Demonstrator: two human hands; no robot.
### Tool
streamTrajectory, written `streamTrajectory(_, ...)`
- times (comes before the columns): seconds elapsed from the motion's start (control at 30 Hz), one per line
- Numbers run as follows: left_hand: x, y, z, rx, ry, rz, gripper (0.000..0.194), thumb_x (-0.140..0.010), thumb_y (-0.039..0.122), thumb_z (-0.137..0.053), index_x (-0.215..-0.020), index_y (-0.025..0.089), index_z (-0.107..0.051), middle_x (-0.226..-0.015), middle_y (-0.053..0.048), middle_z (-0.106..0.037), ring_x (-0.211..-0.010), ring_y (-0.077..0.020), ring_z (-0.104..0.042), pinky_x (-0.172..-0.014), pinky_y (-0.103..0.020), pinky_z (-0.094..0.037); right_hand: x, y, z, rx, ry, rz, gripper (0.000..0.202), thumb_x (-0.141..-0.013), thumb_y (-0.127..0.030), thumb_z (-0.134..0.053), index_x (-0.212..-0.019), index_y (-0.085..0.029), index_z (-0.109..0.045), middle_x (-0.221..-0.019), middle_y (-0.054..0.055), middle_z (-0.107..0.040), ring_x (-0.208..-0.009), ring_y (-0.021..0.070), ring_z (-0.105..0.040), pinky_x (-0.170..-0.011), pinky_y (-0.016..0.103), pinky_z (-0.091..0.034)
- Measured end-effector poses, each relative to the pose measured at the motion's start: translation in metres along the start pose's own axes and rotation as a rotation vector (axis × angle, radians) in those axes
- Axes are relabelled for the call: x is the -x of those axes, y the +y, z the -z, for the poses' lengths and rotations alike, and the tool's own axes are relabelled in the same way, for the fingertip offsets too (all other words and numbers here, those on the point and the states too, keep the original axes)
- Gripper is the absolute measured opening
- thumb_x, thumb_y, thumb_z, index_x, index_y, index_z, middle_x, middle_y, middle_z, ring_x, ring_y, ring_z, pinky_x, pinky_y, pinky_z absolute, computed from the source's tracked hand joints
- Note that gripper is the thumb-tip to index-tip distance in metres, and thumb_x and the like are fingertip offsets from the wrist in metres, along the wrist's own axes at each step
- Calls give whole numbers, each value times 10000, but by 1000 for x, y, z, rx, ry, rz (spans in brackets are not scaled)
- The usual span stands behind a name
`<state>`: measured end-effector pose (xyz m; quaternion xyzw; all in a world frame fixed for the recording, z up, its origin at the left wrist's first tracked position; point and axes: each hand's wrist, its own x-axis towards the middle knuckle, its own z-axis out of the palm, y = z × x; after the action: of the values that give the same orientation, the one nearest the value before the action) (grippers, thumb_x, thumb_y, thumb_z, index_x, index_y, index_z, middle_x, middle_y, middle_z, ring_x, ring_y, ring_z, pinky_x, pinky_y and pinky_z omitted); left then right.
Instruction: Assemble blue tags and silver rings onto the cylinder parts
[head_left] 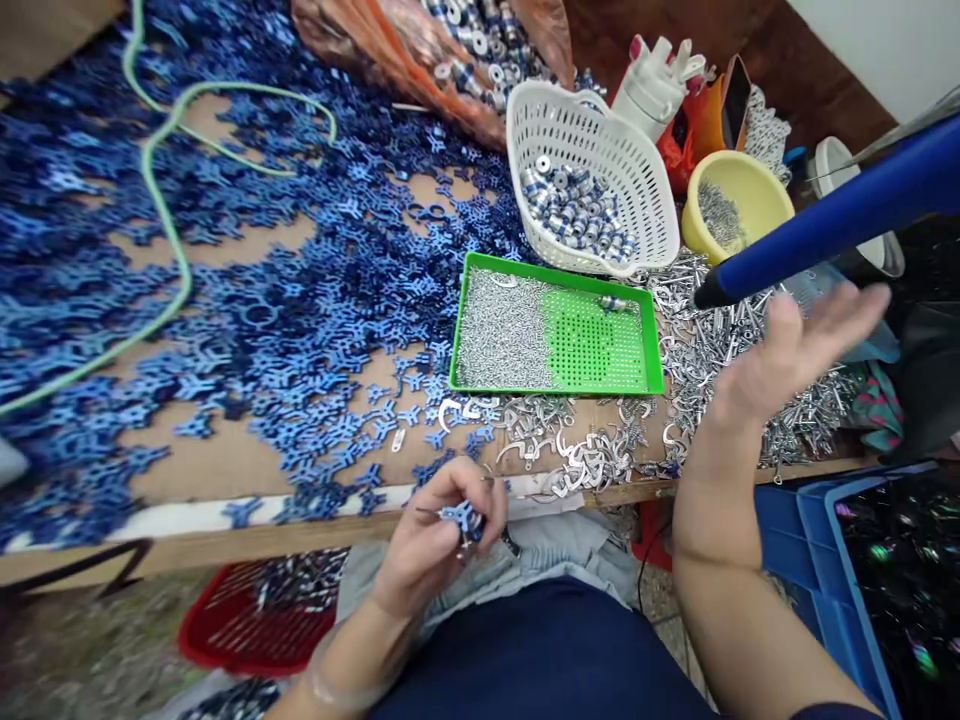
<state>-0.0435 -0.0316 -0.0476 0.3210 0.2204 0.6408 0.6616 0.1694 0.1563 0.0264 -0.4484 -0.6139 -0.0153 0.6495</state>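
My left hand (pixel 442 530) is closed around a small blue three-armed metal part (pixel 463 517), with thin metal bits showing beside it; the fingers hide the rest. On the right, my right hand (pixel 795 350) is raised with its fingers spread, and nothing shows in it. Just above that hand is a blue tube-shaped tool (pixel 825 215) with a black tip, apparently a powered screwdriver. Between the hands lies a green tray (pixel 559 388) holding many tiny silver pieces and one silver-and-blue cylinder (pixel 613 303). Curved silver hooks (pixel 592 462) lie in front of the tray.
Blue three-armed parts (pixel 300 330) cover the left of the table under a pale green cord (pixel 154 190). Behind the tray stand a white basket (pixel 645 185) of cylinders and a yellow bowl (pixel 769 190). A blue crate (pixel 806 560) and a red basket (pixel 217 625) sit below table level.
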Motion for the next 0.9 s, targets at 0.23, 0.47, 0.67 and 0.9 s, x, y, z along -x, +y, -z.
streamTrajectory(0.23,1,-14,1,-257,19,54,235,-839,422,-513,-833,188,-505,-575,17,-469,-512,-111,-406,-488,-222,-308,-43,10,-35,-348,-142,-125,426,-671,-339,-683,-1015,-195,-477,-950,44,-542,-886,170,-578,-934,442,-423)
streamTrajectory(0.47,0,-20,-1,-569,-96,56,181,-881,370,-454,-896,194,-496,-694,-3,-499,-589,-121,-449,-548,-232,-365,-6,-35,-20,-474,-452,-374,445,-681,-431,-587,-1088,-288,-476,-742,-25,-516,-670,171,-593,-691,382,-531)
streamTrajectory(0.67,1,-23,-1,-683,-102,-3,111,-880,300,-434,-925,208,-479,-702,3,-498,-608,-122,-468,-569,-230,-379,32,-30,-32,-383,-163,-346,499,-710,-333,-596,-1169,-252,-417,-637,-58,-488,-487,124,-545,-543,324,-503)
streamTrajectory(0.9,3,-26,-1,-763,-120,-35,93,-856,245,-434,-938,211,-460,-683,12,-481,-564,-114,-450,-527,-221,-368,41,-23,-37,-413,-100,-308,420,-692,-327,-616,-1058,-219,-439,-615,-57,-519,-472,125,-543,-526,328,-500)
